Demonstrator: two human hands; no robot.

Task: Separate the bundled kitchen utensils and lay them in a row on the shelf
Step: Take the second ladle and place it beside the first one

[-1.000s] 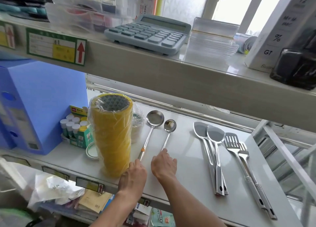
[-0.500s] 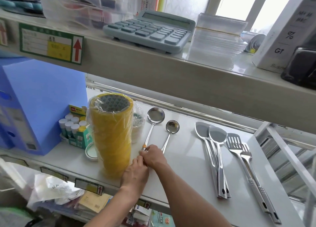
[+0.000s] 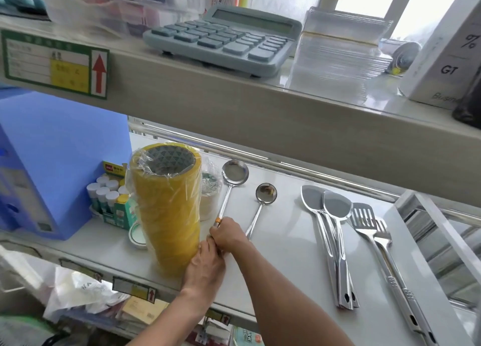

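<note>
The white box at the right end of the upper shelf carried a "%" sign, the letters "GT" below it, and a cut-off word beginning "Busin". Left of the calculator, the green-bordered label on the shelf's front edge showed a red up arrow; its small print was unreadable. A smaller tag on the lower shelf edge also bore a red arrow.

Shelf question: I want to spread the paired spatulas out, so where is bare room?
Bare shelf lies between the small ladle and the spatulas. It is crowded left of the big ladle, by the tape stack.
</note>
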